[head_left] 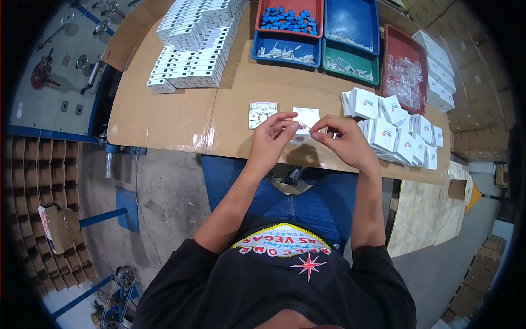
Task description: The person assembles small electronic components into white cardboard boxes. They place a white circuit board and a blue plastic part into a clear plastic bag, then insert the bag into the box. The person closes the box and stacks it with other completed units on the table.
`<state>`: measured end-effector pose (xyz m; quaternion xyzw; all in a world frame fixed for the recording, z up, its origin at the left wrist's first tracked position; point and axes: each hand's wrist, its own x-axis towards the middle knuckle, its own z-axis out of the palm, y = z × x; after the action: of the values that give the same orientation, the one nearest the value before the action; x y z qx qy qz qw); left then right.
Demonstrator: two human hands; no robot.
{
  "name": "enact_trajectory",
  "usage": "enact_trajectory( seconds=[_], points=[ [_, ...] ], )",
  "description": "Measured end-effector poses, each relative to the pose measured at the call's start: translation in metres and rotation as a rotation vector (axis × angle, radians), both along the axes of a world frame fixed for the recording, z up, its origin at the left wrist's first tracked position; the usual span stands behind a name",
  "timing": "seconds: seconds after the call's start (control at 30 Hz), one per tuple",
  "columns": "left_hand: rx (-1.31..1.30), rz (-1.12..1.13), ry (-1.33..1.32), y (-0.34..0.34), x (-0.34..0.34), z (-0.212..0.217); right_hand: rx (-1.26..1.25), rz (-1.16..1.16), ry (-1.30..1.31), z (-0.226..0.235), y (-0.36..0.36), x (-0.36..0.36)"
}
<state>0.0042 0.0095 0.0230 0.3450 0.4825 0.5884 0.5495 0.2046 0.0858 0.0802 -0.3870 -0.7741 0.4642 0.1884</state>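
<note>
Close to the table's near edge, my left hand (pixel 272 138) and my right hand (pixel 349 143) face each other with fingertips pinched. A small clear plastic bag (pixel 303 132) is stretched between them; its contents are too small to make out. Just beyond my fingers lies a white square plate (pixel 307 115), partly covered by the hands. To the left of it, a white square frame with inner fittings (pixel 263 114) rests flat on the cardboard-covered table (pixel 186 118), apart from my left hand.
Stacked white switch-like units (pixel 189 71) stand far left. Beyond my hands are a red tray of blue parts (pixel 258 24), blue (pixel 285 64) and green (pixel 350 78) trays of white pieces, and a red tray of clear bags (pixel 390 44). White packets (pixel 405 145) pile up at right.
</note>
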Motion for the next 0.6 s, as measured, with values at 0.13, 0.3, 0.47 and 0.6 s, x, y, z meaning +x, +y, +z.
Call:
enact_trajectory(
  seconds=[0.13, 0.3, 0.47, 0.6],
  points=[
    [0.013, -0.063, -0.058, -0.001, 0.001, -0.011, -0.028, -0.022, 0.043, -0.001, -0.002, -0.002],
    [0.107, 0.060, -0.021, -0.004, 0.006, 0.000, -0.103, -0.229, 0.267, -0.010, -0.014, -0.008],
    [0.162, 0.102, 0.025, -0.007, 0.007, -0.002, -0.208, -0.259, 0.355, -0.025, -0.025, -0.017],
    [0.157, 0.117, 0.032, -0.007, 0.006, -0.001, -0.243, -0.282, 0.390, -0.036, -0.027, -0.019]
  ],
)
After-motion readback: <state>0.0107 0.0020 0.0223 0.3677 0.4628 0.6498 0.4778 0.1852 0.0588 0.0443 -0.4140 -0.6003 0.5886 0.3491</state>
